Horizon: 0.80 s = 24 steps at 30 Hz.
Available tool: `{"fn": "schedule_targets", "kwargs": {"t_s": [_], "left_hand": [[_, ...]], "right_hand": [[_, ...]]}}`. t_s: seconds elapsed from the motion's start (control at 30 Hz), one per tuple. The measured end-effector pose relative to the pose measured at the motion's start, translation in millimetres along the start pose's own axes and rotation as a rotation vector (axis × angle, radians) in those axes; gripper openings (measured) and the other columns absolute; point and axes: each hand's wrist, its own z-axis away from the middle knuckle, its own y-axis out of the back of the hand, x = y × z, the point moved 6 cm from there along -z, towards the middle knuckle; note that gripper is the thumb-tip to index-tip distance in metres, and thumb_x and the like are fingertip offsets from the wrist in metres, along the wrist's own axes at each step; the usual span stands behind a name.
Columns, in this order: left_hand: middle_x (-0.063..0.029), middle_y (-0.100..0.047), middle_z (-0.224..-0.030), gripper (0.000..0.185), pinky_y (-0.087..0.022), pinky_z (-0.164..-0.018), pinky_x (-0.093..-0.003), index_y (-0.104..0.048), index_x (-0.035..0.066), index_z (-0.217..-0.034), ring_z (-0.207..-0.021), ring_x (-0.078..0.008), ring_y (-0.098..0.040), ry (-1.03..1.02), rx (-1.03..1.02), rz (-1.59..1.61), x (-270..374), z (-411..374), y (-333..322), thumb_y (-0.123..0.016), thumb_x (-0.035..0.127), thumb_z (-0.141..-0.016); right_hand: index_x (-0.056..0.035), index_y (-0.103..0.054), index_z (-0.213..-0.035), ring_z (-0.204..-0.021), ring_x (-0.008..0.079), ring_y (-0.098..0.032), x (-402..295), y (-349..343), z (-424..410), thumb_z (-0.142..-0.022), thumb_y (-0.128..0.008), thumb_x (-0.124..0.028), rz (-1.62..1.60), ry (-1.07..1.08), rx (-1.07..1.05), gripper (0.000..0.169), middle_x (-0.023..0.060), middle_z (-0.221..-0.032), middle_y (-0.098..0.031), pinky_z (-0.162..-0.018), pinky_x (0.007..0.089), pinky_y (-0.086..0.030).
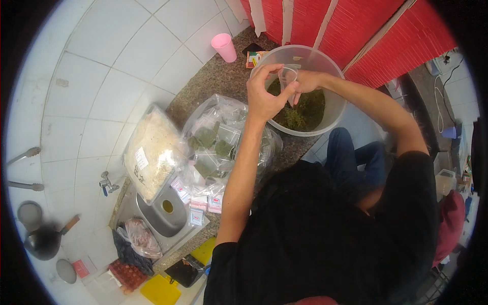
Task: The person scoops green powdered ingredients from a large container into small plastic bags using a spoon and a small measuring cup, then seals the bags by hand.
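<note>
My left hand grips a small clear plastic bag by its upper part, thumb and fingers spread around it. Partly behind that bag, my right hand reaches over the bucket, its fingers against or near the bag. What those fingers hold is hidden. Below both hands, a large translucent plastic bucket contains loose dried green herb. Beside my left forearm lies a big clear bag filled with several small packets of green herb.
A pink cup and a small printed packet stand behind the bucket on the granite counter. A large bag of pale flakes leans over the steel sink. Packs of small bags lie nearby. Red stacked material rises behind.
</note>
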Motion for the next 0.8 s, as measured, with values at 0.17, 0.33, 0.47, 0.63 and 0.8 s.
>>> {"fn": "schedule_targets", "kwargs": {"t_s": [0.17,0.33,0.47,0.63,0.8], "left_hand": [[-0.0129,-0.074,-0.109,0.047,-0.055,-0.085,-0.0358,-0.071,0.000,-0.115,-0.100,-0.0234,-0.072,0.017,0.009,0.030,3.7,-0.4,0.5,-0.088,0.025,-0.078],[-0.0124,-0.074,-0.111,0.048,-0.055,-0.087,-0.0368,-0.071,0.000,-0.116,-0.102,-0.0242,-0.071,0.033,0.016,0.067,-3.3,0.9,0.1,-0.088,0.025,-0.079],[-0.0139,-0.074,-0.108,0.049,-0.054,-0.087,-0.0388,-0.071,0.001,-0.113,-0.100,-0.0275,-0.072,0.051,0.012,0.079,-0.7,0.3,-1.2,-0.089,0.028,-0.077],[-0.0151,-0.074,-0.106,0.046,-0.055,-0.089,-0.0391,-0.072,0.001,-0.111,-0.099,-0.0278,-0.073,0.046,-0.019,0.067,6.7,-0.7,-1.1,-0.090,0.027,-0.077],[-0.0139,-0.075,-0.107,0.045,-0.054,-0.090,-0.0388,-0.072,0.001,-0.110,-0.102,-0.0267,-0.072,0.032,-0.070,-0.028,12.7,-2.4,-3.7,-0.090,0.025,-0.077]], "right_hand": [[0.0046,-0.067,-0.109,-0.081,0.0237,-0.075,-19.3,29.5,34.0,-0.104,-0.068,-0.022,0.044,0.108,0.114,0.027,0.0161,-0.096,-0.072,-0.072,0.0353,-0.066],[0.0032,-0.068,-0.107,-0.079,0.0195,-0.075,-41.7,46.5,82.2,-0.105,-0.066,-0.023,-0.004,0.089,0.399,0.026,0.0121,-0.093,-0.073,-0.070,0.0322,-0.064],[0.0024,-0.068,-0.105,-0.076,0.0187,-0.074,-53.2,54.3,107.8,-0.105,-0.066,-0.023,0.040,0.206,0.503,0.026,0.0115,-0.092,-0.073,-0.069,0.0312,-0.063],[0.0028,-0.067,-0.103,-0.076,0.0179,-0.074,-53.0,61.4,121.8,-0.105,-0.066,-0.024,0.014,0.220,0.617,0.027,0.0110,-0.091,-0.073,-0.068,0.0306,-0.063],[0.0017,-0.066,-0.102,-0.077,0.0175,-0.074,-41.9,64.2,131.6,-0.106,-0.066,-0.027,-0.087,0.215,0.654,0.029,0.0110,-0.091,-0.073,-0.068,0.0301,-0.062]]}}
